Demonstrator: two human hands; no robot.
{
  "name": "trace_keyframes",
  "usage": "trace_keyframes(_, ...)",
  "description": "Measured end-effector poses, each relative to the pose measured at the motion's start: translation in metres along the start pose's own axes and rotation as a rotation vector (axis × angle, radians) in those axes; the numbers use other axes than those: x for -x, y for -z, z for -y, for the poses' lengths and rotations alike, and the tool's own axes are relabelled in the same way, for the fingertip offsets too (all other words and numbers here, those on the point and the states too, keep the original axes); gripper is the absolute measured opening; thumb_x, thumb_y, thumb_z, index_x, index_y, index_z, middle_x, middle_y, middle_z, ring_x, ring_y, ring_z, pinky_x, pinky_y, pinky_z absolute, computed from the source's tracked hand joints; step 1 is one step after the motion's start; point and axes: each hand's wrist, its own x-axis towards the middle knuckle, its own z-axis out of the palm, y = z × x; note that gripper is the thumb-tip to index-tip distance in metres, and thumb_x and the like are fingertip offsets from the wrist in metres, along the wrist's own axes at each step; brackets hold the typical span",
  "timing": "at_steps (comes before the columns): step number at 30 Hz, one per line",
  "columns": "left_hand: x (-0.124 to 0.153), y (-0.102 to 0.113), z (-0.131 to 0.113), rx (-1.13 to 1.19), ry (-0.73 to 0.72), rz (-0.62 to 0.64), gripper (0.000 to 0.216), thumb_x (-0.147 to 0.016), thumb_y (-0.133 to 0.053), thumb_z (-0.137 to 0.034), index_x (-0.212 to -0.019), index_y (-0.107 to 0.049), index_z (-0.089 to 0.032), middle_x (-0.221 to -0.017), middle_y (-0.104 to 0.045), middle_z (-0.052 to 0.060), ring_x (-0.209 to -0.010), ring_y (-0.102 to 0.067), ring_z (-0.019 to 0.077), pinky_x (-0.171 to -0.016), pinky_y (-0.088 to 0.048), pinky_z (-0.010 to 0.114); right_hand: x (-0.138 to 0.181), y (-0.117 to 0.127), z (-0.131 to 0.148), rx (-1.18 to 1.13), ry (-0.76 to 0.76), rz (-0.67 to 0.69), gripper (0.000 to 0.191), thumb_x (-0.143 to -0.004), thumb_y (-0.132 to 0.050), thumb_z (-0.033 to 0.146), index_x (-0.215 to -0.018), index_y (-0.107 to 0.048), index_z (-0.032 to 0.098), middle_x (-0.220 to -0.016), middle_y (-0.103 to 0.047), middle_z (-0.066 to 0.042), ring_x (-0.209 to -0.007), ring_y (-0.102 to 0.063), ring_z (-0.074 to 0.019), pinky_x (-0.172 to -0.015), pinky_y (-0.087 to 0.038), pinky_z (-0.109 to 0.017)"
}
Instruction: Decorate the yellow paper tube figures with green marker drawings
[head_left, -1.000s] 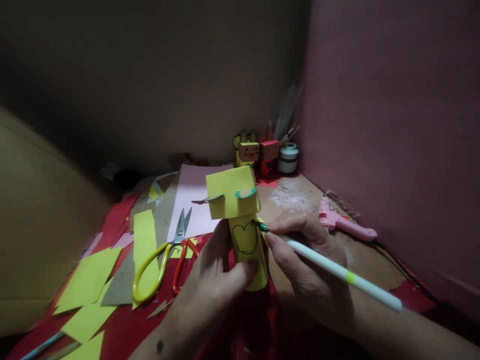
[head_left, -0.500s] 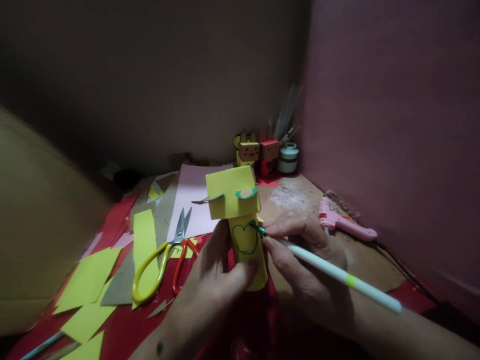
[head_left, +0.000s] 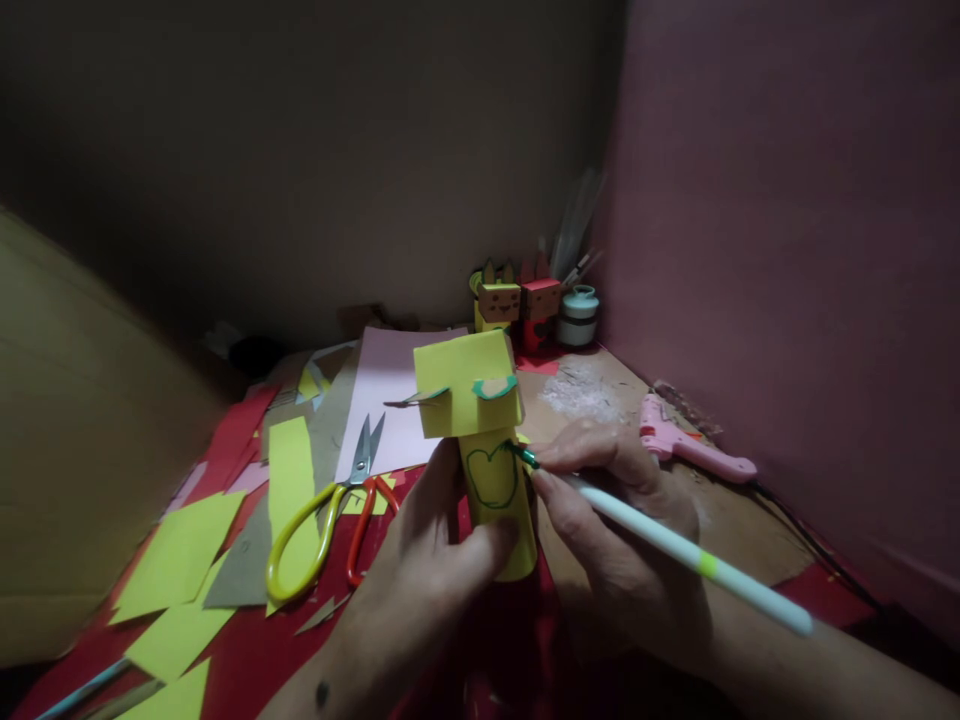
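Observation:
My left hand (head_left: 442, 550) is closed round the lower body of a yellow paper figure (head_left: 465, 390), its thumb across the front. The figure has a boxy head with two ear pieces edged in green, above a tube-shaped body. A green heart-like outline is drawn on that body. Between thumb and fingers, my right hand (head_left: 607, 500) grips a white pen (head_left: 660, 545) with a green tip end. The tip lies at the upper right of the outline; whether it touches the paper I cannot tell.
Left of the figure lie yellow-and-red-handled scissors (head_left: 360, 475), a pink sheet (head_left: 405, 350) and yellow paper pieces (head_left: 180, 545). A pink glue gun (head_left: 690, 445) with a cord rests at right. Behind stand two boxy figures (head_left: 536, 310) and a pale blue pot (head_left: 577, 318).
The pen tip has shifted slightly right, at the outline's upper right part. Both hands keep their grip, and the view has moved only a little.

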Motion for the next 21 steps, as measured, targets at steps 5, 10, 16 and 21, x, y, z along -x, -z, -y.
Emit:
trace_keyframes(5, 0.001, 0.001, 0.0, -0.005, -0.004, 0.006, 0.038, -0.088, -0.07, -0.036, -0.124, -0.061, -0.027, -0.134, -0.067, 0.009, -0.124, -0.06, 0.0358, -0.102, -0.049, 0.052, 0.002, 0.002, -0.005, -0.001, 0.051, 0.051, 0.021, -0.087, -0.069, 0.006, -0.093, -0.07, 0.026, -0.077, -0.063, 0.006, -0.057, -0.055, -0.0064, -0.051, -0.049, -0.017)
trace_keyframes(10, 0.002, 0.001, -0.004, 0.013, 0.001, 0.018, 0.038, -0.089, -0.069, -0.034, -0.125, -0.062, -0.027, -0.134, -0.069, 0.008, -0.126, -0.061, 0.0343, -0.105, -0.049, 0.049, 0.005, 0.005, -0.006, 0.046, 0.079, 0.093, 0.022, -0.088, -0.07, 0.007, -0.096, -0.07, 0.027, -0.083, -0.065, 0.004, -0.066, -0.059, -0.0091, -0.059, -0.053, -0.02)
trace_keyframes(16, 0.003, 0.0, -0.004, 0.019, 0.016, 0.008, 0.034, -0.088, -0.068, -0.027, -0.121, -0.063, -0.028, -0.133, -0.069, 0.006, -0.122, -0.063, 0.0342, -0.099, -0.051, 0.048, 0.002, 0.001, 0.003, 0.023, 0.016, 0.011, 0.022, -0.086, -0.069, 0.006, -0.09, -0.07, 0.027, -0.072, -0.06, 0.007, -0.051, -0.051, -0.0054, -0.045, -0.045, -0.015)
trace_keyframes(21, 0.003, 0.001, -0.002, 0.014, 0.017, 0.003, 0.032, -0.089, -0.069, -0.031, -0.12, -0.063, -0.029, -0.132, -0.07, 0.007, -0.12, -0.065, 0.0341, -0.098, -0.052, 0.049, 0.002, 0.0, 0.002, 0.014, 0.019, 0.02, 0.022, -0.085, -0.07, 0.006, -0.09, -0.07, 0.027, -0.071, -0.061, 0.008, -0.051, -0.051, -0.0055, -0.044, -0.045, -0.016)
